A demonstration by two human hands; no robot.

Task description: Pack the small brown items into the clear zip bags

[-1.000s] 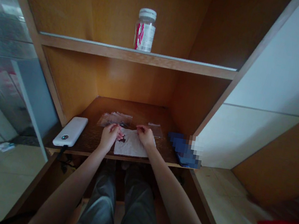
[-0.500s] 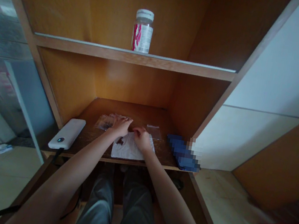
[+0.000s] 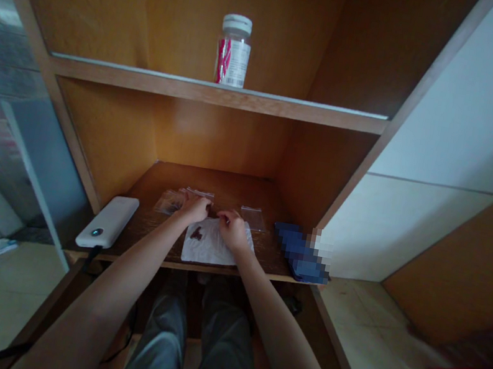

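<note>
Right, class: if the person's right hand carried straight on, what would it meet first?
The right hand would probably meet the small dark piece beside the left hand; depth is unclear.

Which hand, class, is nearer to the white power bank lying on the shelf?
Left. The left hand is to the right of the white power bank, apart from it across the shelf. The right hand is farther right, with the left hand between it and the power bank.

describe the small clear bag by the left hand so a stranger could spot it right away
On the lower shelf of the wooden cabinet, a white paper sheet lies at the front. Just behind it, past the left hand, a small clear plastic bag lies alone, unlike the clear bags bunched beside the right hand.
</note>
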